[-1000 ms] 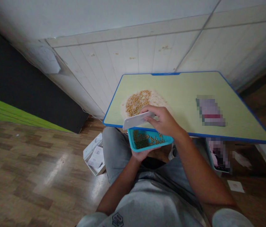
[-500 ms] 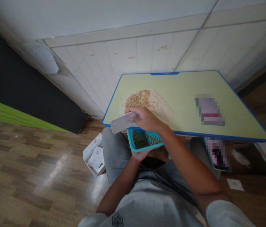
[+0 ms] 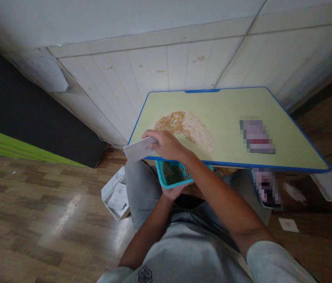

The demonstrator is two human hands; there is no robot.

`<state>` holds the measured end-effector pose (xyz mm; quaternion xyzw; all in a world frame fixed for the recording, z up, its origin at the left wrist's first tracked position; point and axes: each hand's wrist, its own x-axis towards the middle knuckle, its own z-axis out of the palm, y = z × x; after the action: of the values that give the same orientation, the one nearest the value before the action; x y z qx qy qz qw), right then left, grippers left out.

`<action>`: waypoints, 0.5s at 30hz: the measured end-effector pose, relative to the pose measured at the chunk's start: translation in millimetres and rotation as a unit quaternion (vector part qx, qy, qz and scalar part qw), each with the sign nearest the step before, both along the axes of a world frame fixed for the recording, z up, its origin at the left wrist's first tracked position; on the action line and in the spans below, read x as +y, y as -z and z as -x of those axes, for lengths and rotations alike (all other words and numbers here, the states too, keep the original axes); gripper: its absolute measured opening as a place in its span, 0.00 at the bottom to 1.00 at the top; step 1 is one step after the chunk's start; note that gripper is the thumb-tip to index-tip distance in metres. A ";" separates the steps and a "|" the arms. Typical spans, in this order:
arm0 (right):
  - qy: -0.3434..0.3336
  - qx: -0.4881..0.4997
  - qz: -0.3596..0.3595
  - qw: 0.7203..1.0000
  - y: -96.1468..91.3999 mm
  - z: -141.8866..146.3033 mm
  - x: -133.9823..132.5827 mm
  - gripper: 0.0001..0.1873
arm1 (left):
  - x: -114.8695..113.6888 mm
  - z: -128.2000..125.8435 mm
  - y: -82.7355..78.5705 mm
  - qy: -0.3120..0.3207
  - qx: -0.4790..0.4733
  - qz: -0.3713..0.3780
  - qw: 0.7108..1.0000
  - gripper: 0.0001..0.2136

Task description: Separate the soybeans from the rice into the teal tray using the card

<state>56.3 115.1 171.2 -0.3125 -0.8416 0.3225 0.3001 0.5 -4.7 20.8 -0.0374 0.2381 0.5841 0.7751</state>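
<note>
Leftward from right hand (image 3: 166, 144), gripped scraper (image 3: 138, 149), tray (image 3: 159, 173) beneath

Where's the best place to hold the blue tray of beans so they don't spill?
Probably its flat bottom, from below on the near side. The blue tray is shallow and open-topped, its far part tucked under the table edge. The left hand cups it that way.

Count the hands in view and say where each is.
2. The right hand grips a white card at the table's near edge; the left hand holds the teal tray beneath it.
</note>
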 end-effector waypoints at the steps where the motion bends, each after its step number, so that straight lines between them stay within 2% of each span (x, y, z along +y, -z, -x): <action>1: -0.001 0.001 0.001 1.000 -0.4 -1.0 -0.5 0.17 | -0.1 -0.1 -1.6 -0.003 -0.003 0.007 1.000 0.31; 5: -0.002 0.042 0.002 0.999 -3.3 -11.3 -4.2 0.17 | 1.1 -1.1 -2.8 -0.008 -0.020 0.026 0.999 0.31; 11: 0.028 0.116 -0.034 0.992 -10.3 -39.5 -4.9 0.18 | 3.3 -1.7 9.7 0.015 -0.040 -0.007 0.999 0.36; 15: 0.092 0.139 -0.077 0.983 -12.8 -65.3 0.3 0.16 | 2.3 0.4 20.9 0.032 -0.078 -0.021 0.996 0.38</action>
<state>121.6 115.3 184.0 -0.3167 -0.7816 0.2679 0.4659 0.1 -2.3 -0.1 -0.0589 0.1650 0.5590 0.8104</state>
